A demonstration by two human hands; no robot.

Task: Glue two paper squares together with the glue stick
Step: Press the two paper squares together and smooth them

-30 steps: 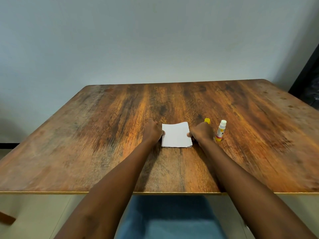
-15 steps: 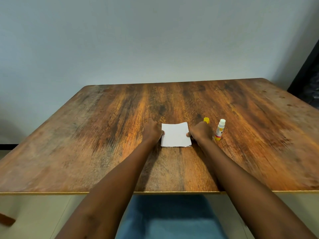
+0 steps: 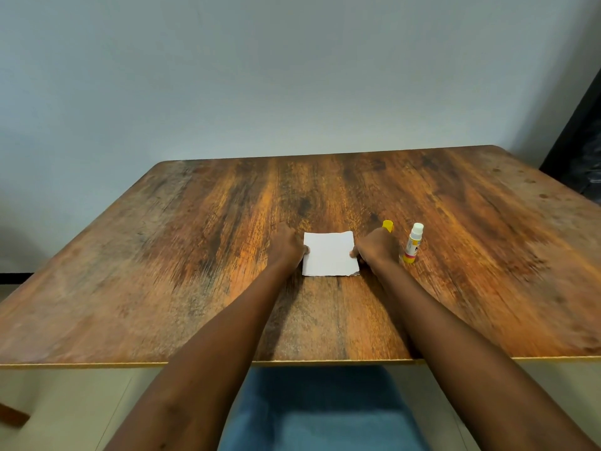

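Pressing on the white paper squares (image 3: 330,253) mid-bench, you have your left hand (image 3: 287,244) curled at their left edge and your right hand (image 3: 375,247) curled at their right edge, fingertips touching paper. Just right stands the uncapped glue stick (image 3: 413,243) upright; its yellow cap (image 3: 387,225) lies beyond your right hand on the wooden bench (image 3: 162,271).

Light: even, soft, moderately bright | Shadows: faint, under both forearms on the table (image 3: 195,255) | Glare: dull sheen across the wood grain | Blur: slight smear toward left and right edges | Distortion: wide-angle stretch at corners | Focus: centre acceptably sharp.
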